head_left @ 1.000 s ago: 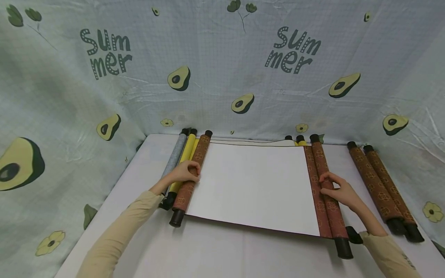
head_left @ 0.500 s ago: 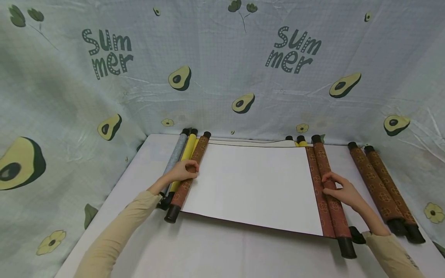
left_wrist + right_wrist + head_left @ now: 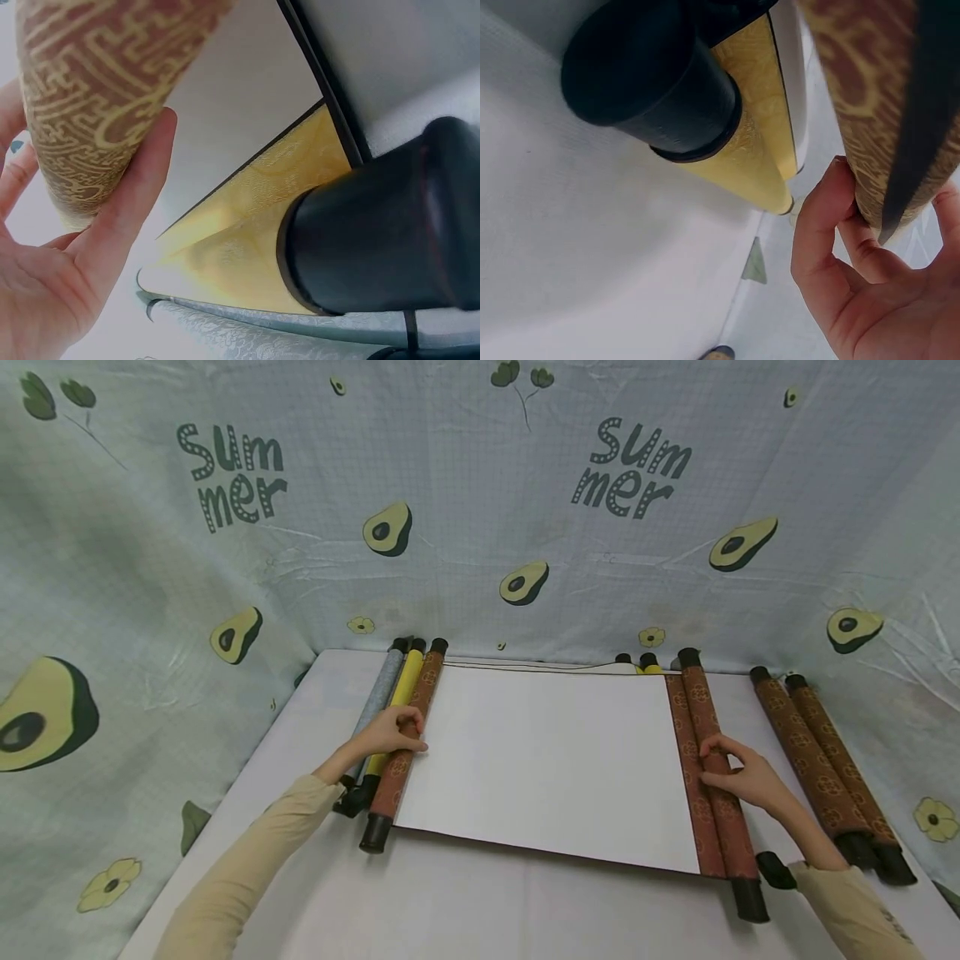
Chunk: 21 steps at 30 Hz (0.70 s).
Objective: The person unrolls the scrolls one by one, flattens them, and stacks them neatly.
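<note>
Two hands (image 3: 386, 732) (image 3: 750, 778) at scroll (image 3: 547, 760) edges

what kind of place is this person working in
Probably a makeshift indoor work corner: a white table backed and flanked by a sheet printed with avocados and "summer", where the left hand and right hand hold a spread-out scroll.

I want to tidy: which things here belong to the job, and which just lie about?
In use: left hand; right hand; open brown scroll they hold.
Apparently lying about: yellow scroll; grey scroll; two rolled brown scrolls.
</note>
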Each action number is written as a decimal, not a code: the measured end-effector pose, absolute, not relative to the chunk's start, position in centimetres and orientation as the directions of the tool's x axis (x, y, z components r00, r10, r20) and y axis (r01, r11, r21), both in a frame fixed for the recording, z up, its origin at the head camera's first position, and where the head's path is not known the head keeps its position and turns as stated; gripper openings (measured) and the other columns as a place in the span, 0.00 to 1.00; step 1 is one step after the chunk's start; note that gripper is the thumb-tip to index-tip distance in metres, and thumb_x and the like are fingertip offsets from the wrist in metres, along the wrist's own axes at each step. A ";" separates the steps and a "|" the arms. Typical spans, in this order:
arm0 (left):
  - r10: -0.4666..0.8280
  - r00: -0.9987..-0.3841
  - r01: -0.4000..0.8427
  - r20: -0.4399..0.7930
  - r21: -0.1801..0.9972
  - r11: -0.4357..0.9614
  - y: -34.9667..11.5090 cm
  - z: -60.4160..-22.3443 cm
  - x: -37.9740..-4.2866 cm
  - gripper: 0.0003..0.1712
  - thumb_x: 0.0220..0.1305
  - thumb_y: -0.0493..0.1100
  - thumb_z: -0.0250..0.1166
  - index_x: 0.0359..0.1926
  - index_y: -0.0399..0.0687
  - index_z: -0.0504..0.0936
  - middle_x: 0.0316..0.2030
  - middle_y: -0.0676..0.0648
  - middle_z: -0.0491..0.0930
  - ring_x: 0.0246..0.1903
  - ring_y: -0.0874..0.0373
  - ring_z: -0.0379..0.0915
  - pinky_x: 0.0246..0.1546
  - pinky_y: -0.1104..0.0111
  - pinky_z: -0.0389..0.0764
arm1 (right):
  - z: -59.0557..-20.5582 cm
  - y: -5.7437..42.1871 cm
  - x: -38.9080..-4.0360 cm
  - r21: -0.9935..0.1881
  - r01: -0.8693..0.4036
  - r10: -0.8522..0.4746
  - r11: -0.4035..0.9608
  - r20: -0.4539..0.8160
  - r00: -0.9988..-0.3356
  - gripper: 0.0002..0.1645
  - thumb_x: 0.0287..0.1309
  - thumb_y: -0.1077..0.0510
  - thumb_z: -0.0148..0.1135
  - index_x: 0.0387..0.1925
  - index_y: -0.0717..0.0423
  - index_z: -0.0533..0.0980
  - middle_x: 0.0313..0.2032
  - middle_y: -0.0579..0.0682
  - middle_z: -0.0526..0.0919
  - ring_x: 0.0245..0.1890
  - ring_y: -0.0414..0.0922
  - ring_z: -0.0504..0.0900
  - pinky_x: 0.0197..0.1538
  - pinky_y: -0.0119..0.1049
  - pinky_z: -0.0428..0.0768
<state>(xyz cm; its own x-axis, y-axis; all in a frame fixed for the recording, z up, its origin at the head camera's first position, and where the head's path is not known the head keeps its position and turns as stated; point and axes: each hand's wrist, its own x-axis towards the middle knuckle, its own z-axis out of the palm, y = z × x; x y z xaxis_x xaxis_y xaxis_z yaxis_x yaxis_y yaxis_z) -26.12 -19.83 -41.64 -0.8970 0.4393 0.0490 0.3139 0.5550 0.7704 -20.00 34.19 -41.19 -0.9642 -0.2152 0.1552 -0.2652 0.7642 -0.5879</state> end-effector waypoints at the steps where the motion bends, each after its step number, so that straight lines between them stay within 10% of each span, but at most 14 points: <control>1: 0.438 -0.898 0.309 0.047 0.775 0.551 -19.8 -41.6 -26.1 0.13 0.44 0.38 0.70 0.29 0.38 0.75 0.17 0.51 0.66 0.17 0.62 0.57 0.22 0.71 0.62 | -41.2 34.2 -20.0 -0.585 -0.261 -0.215 0.768 0.149 -0.965 0.18 0.48 0.56 0.65 0.39 0.56 0.70 0.38 0.47 0.71 0.36 0.23 0.63 0.33 0.35 0.73; 21: 0.436 -0.898 0.310 0.060 0.791 0.528 -20.3 -41.0 -26.7 0.08 0.47 0.30 0.64 0.31 0.35 0.74 0.29 0.39 0.73 0.21 0.59 0.57 0.25 0.68 0.62 | -41.4 35.0 -20.2 -0.591 -0.274 -0.216 0.759 0.169 -0.962 0.18 0.47 0.55 0.66 0.38 0.55 0.70 0.35 0.36 0.70 0.36 0.23 0.63 0.33 0.31 0.72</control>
